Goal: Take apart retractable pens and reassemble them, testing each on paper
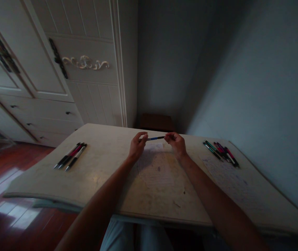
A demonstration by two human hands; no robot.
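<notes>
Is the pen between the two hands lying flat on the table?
No: the blue pen is held level above the table, its ends pinched by the left hand and right hand.

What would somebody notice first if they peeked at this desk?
First, the two hands in the middle: the left hand and right hand hold one blue pen by its ends above the table. Next, a row of pens lies at the left, and a more colourful bunch at the right.

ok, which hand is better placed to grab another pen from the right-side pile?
Right, probably. The right hand is nearer the right pile; the left hand would have to cross over. Both hands hold the blue pen, so one end must be released first.
</notes>
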